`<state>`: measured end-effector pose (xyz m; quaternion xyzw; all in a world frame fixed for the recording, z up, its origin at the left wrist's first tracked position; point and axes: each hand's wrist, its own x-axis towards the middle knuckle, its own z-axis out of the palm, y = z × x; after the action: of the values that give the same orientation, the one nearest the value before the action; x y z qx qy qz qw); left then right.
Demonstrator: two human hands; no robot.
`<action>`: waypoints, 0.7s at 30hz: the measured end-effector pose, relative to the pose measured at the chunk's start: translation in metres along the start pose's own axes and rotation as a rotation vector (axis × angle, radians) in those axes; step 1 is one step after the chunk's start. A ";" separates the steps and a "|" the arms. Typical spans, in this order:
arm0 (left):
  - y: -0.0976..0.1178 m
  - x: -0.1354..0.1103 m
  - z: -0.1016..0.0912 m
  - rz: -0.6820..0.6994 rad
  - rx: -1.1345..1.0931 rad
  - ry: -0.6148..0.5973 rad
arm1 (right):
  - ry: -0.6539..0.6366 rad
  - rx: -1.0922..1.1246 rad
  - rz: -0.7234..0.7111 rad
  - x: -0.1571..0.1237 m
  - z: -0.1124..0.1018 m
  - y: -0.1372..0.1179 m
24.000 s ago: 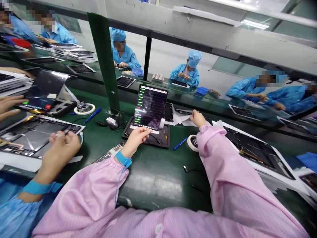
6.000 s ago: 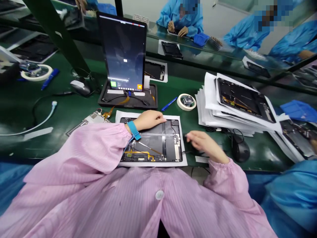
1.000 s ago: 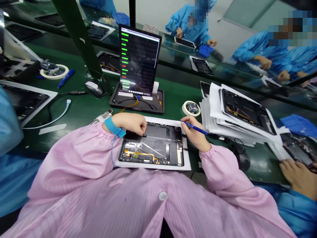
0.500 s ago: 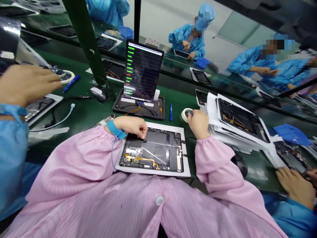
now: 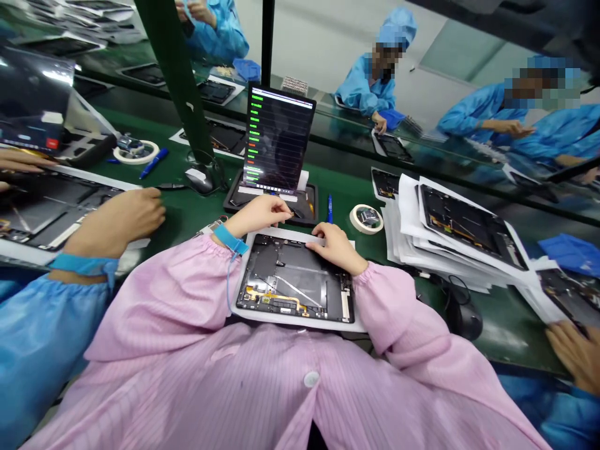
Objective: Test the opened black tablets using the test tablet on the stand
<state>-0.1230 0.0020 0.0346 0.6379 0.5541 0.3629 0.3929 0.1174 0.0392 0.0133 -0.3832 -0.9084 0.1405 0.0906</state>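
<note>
Left hand (image 5: 260,212) loosely open just above the opened tablet (image 5: 293,281), right hand (image 5: 336,248) loosely open on its top edge, neither gripping; tablet lies below both on white paper (image 5: 304,325), tape roll (image 5: 366,219) beyond right hand

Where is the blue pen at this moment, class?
In the head view, the blue pen lies on the green bench mat, between the black tablet tray and the roll of tape, just beyond the person's right hand.

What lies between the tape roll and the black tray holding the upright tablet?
In the head view, a blue pen lies between the tape roll and the black tray.
</note>
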 end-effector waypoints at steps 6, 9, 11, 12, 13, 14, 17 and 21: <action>0.004 0.001 -0.005 -0.086 -0.226 0.404 | 0.014 0.052 -0.043 -0.001 0.008 -0.003; 0.002 0.002 -0.009 -0.059 -0.365 0.598 | 0.060 0.132 -0.011 -0.010 0.003 -0.004; 0.001 0.003 -0.009 -0.023 -0.409 0.678 | 0.222 0.305 0.001 -0.009 -0.005 0.004; 0.000 0.003 -0.009 -0.008 -0.416 0.698 | 0.348 0.391 0.010 -0.004 -0.010 0.012; -0.001 0.004 -0.008 0.005 -0.413 0.709 | 0.494 0.451 0.056 0.004 -0.017 0.023; -0.001 0.004 -0.007 0.015 -0.402 0.710 | 0.636 0.478 0.138 0.015 -0.026 0.036; -0.002 0.006 -0.002 0.022 -0.357 0.678 | 0.865 0.414 0.446 0.061 -0.058 0.080; -0.004 0.009 0.005 -0.002 -0.304 0.623 | 0.766 0.301 0.634 0.127 -0.094 0.124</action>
<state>-0.1194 0.0110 0.0293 0.4300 0.5876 0.6182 0.2960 0.1392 0.2311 0.0693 -0.6463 -0.6193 0.1397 0.4234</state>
